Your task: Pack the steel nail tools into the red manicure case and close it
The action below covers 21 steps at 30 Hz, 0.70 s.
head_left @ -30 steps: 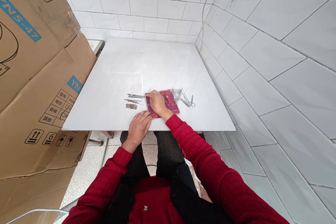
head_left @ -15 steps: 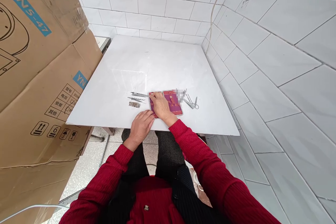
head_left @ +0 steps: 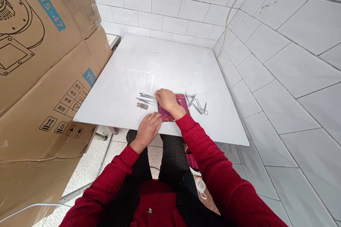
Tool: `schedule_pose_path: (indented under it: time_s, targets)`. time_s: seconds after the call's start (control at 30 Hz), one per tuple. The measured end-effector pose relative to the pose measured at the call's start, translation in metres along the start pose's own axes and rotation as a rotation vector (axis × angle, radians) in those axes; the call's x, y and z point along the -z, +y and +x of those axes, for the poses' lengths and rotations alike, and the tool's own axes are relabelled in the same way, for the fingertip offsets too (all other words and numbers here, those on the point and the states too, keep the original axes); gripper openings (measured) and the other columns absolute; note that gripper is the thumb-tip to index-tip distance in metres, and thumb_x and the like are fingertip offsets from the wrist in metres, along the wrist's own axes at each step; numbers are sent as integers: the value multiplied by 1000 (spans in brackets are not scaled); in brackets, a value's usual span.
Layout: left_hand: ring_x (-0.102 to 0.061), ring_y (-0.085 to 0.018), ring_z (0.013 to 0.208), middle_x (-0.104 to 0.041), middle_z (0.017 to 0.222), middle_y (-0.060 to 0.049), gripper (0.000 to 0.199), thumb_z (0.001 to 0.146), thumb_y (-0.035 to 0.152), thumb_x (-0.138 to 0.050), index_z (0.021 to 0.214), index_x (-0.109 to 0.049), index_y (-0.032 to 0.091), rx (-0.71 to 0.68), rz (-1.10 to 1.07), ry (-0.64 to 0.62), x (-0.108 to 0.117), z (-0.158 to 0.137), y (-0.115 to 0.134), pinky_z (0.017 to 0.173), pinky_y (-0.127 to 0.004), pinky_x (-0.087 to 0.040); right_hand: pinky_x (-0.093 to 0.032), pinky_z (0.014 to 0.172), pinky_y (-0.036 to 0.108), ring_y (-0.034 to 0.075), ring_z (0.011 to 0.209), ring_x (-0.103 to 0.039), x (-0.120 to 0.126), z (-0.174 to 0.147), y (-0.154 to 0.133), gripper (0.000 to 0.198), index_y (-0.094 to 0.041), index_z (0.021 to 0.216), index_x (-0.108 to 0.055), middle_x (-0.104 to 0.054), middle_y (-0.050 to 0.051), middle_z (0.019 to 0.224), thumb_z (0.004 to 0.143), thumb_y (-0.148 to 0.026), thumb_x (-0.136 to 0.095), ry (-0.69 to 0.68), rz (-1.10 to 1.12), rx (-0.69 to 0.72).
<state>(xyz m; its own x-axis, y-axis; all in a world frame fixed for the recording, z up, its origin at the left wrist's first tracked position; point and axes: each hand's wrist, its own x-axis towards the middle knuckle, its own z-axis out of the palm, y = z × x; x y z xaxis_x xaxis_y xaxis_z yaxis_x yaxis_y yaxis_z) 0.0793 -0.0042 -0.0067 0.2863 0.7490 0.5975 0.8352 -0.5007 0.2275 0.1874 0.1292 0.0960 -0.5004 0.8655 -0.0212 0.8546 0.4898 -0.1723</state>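
An open manicure case (head_left: pixel 182 102), red and purple inside, lies near the table's front edge. My left hand (head_left: pixel 149 127) is at its lower left corner, fingers on the edge and thumb below, gripping it. Over the upper left of the case, my right hand (head_left: pixel 167 100) is bent with its fingers pinched together. Its fingertips are at the right end of some slim metal tools (head_left: pixel 147 95); what they hold is hidden. Below those lie thin dark tools (head_left: pixel 144 100) and a small brown patterned piece (head_left: pixel 142 106). Right of the case are small scissors (head_left: pixel 205 109) and nail clippers (head_left: pixel 198 109).
The white table (head_left: pixel 170 64) meets tiled walls at the back and right. A large cardboard box (head_left: pixel 53 78) stands close along the left side. A pale cable (head_left: pixel 229 14) hangs down in the back right corner.
My right hand has moved from inside the case to its upper left edge, beside the metal tools. My left hand stays at the case corner. The whole view has shifted slightly.
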Motion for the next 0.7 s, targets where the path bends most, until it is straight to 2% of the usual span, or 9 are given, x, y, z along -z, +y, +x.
schedule_pose_path:
  time_s: [0.2,0.47,0.7]
  targets:
    - [-68,-26,123,-75,129,-9,22,106,23,-53,117,-72,20,8,-7,2,-3,0,0,106,-47,-57,-38,70,28,20,88,-67,-15,15,-28,22,-20,94,-79,-78,6,98,97,-19,-57,-77,32,130]
    - [-68,-26,124,-75,129,-11,24,106,22,-52,120,-71,17,6,-12,8,-5,-1,0,108,-46,-56,-41,72,28,22,92,-70,-20,20,-34,20,-19,101,-78,-79,8,104,98,-20,-59,-99,-12,88]
    - [-67,-26,126,-74,130,-12,26,106,22,-51,121,-71,17,14,-32,-16,-5,-2,-1,109,-47,-54,-42,72,27,21,91,-69,-25,17,-30,23,-21,99,-80,-79,6,99,96,-21,-58,-81,73,91]
